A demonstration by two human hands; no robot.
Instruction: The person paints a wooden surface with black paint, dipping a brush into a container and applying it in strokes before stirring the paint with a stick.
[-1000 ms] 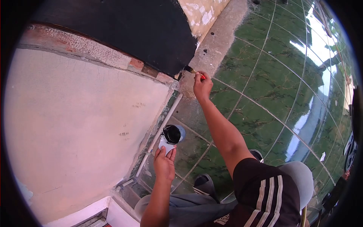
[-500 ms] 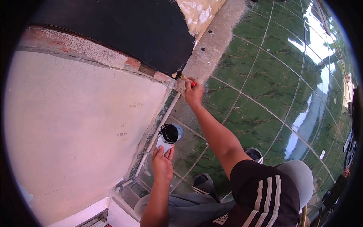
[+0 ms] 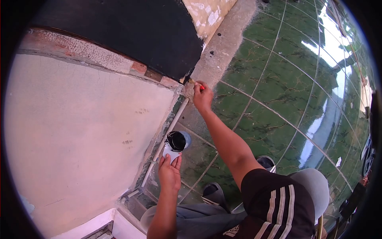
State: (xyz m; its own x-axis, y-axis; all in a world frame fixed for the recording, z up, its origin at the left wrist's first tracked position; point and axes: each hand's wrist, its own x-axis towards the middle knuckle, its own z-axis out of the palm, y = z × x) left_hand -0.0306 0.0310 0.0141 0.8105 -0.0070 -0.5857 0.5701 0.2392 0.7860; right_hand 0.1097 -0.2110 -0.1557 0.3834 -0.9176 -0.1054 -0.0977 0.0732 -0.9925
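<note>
A small paintbrush [image 3: 195, 83] with a red handle sits just above the centre of the frame, its tip meeting the lower corner of the black painted panel [image 3: 131, 32] where that panel ends against the grey concrete strip [image 3: 227, 40]. The right hand [image 3: 202, 97] is closed around the brush handle, fingers pinched near the ferrule, a grip that likely suits fine edging at a corner. Below and left of it, near the middle of the frame, the left hand [image 3: 170, 173] is wrapped around a small white cup of black paint [image 3: 175, 143], held upright with its mouth facing up, probably so the paint stays level and within easy reach of the brush. Beside the cup a thin white pipe [image 3: 167, 135] runs diagonally along the foot of the pale plastered wall [image 3: 79, 131], which fills the left half of the frame. A band of exposed brick and rough mortar [image 3: 99, 57] separates that wall from the black panel in the upper left. Glossy green tiles [image 3: 286, 91] spread across the right half, reflecting bright sky. At the bottom, the person's dark shorts with white stripes [image 3: 278, 207] and a shoe [image 3: 215, 191] suggest a crouch close to the work.
</note>
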